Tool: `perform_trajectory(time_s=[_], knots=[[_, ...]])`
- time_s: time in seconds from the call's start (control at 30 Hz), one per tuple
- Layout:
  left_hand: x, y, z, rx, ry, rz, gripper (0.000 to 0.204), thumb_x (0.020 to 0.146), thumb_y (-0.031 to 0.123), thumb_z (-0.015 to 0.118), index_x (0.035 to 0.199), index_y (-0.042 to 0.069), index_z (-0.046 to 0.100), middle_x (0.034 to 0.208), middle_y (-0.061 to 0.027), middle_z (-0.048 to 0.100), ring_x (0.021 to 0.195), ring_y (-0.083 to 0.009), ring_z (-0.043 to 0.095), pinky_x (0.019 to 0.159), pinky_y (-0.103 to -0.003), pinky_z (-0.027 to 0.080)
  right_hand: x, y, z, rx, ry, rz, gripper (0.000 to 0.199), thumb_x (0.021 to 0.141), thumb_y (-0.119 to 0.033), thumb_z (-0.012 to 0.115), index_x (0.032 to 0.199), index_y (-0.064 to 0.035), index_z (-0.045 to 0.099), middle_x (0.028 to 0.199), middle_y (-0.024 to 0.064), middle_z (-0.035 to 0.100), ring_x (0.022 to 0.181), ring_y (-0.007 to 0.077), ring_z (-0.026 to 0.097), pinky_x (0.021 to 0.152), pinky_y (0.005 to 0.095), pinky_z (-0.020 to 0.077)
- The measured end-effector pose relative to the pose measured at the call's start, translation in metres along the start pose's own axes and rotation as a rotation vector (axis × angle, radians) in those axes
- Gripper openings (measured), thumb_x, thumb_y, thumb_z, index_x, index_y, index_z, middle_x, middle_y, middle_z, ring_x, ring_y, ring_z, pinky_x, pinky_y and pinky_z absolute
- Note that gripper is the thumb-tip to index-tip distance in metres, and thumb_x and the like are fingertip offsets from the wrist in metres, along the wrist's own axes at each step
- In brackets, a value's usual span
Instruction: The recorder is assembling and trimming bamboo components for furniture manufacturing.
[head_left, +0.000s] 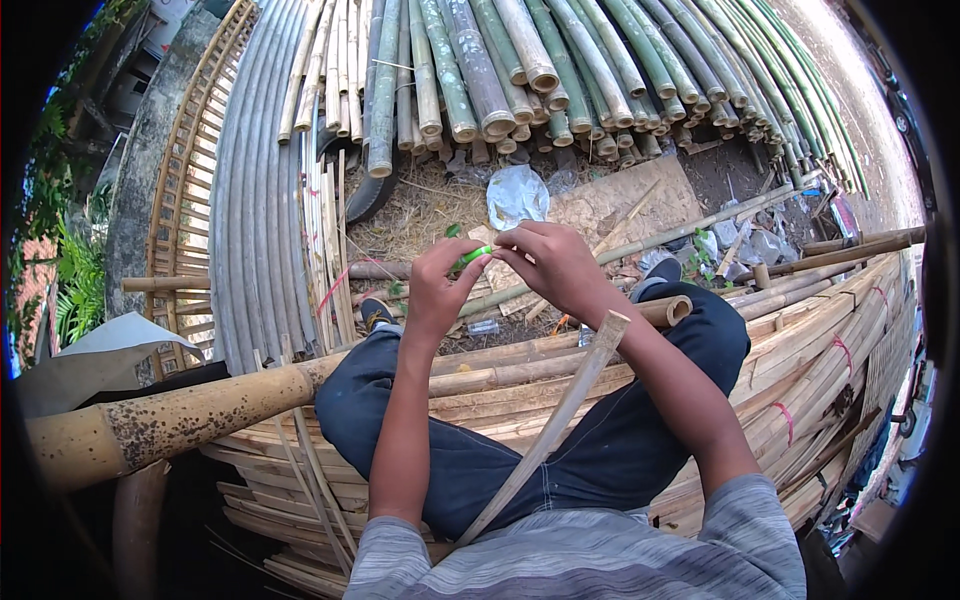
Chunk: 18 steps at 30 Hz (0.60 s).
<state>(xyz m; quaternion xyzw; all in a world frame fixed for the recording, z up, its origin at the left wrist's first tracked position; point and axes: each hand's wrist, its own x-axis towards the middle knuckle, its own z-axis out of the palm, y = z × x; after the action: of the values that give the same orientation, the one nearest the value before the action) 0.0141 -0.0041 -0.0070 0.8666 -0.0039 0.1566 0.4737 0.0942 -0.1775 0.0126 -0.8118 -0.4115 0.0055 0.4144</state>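
Note:
In front of my knees, my left hand [440, 283] is closed, thumb and fingers pinching a small bright green piece [474, 257]. It looks thin and curved, but its kind is too small to tell. My right hand [553, 262] meets it from the other side, its fingertips pressed together at the green piece's right end. A flat split-bamboo stick [550, 430] leans across my lap, its upper end beside my right forearm. Neither hand touches this stick.
Beneath me lies a stack of split bamboo slats [790, 400]. A thick bamboo pole [210, 415] runs out to the left. Cut green bamboo poles [480, 80] are piled ahead, with corrugated sheets [255, 200] and a bamboo ladder [185, 190] at left. Plastic litter [518, 195] lies on the ground.

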Motion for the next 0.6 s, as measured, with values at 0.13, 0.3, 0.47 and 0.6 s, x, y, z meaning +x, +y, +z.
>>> perform_trajectory(time_s=[0.13,0.3,0.47,0.6], knots=[[0.0,0.002,0.002,0.023,-0.013,-0.001,0.014,0.083,0.009,0.068,0.092,-0.001,0.067,0.083,-0.0123,0.065,0.074,-0.0227,0.062,0.067,-0.032,0.046,0.0,0.003,0.001,0.015,-0.002,-0.067,0.009,0.082,-0.01,0.066,0.086,-0.0017,0.064,0.076,0.0118,0.063,0.067,0.029,0.062,0.06,0.0382,0.0489],[0.001,0.001,0.004,-0.01,-0.028,-0.007,0.015,0.082,0.01,0.068,0.092,-0.001,0.067,0.081,-0.0123,0.065,0.074,-0.0233,0.062,0.067,-0.032,0.046,0.002,0.002,-0.004,0.017,-0.065,-0.04,0.009,0.083,-0.008,0.064,0.085,-0.0001,0.063,0.075,0.0125,0.062,0.067,0.0282,0.062,0.061,0.0375,0.0488],[0.001,0.007,0.001,-0.07,-0.032,-0.043,0.016,0.082,0.011,0.069,0.092,-0.001,0.067,0.081,-0.0118,0.066,0.074,-0.0223,0.063,0.068,-0.032,0.046,0.005,0.0,-0.011,0.134,-0.111,-0.013,0.011,0.083,-0.008,0.064,0.088,0.0011,0.063,0.076,0.0129,0.062,0.067,0.028,0.062,0.062,0.0368,0.0486],[-0.001,0.002,0.004,-0.042,-0.022,0.008,0.017,0.084,0.011,0.067,0.096,0.0,0.067,0.081,-0.0091,0.067,0.072,-0.0174,0.062,0.067,-0.029,0.046,0.004,0.0,-0.009,0.114,-0.104,-0.004,0.013,0.081,-0.012,0.064,0.085,0.0006,0.061,0.077,0.0154,0.062,0.073,0.0339,0.062,0.066,0.0421,0.0488]])
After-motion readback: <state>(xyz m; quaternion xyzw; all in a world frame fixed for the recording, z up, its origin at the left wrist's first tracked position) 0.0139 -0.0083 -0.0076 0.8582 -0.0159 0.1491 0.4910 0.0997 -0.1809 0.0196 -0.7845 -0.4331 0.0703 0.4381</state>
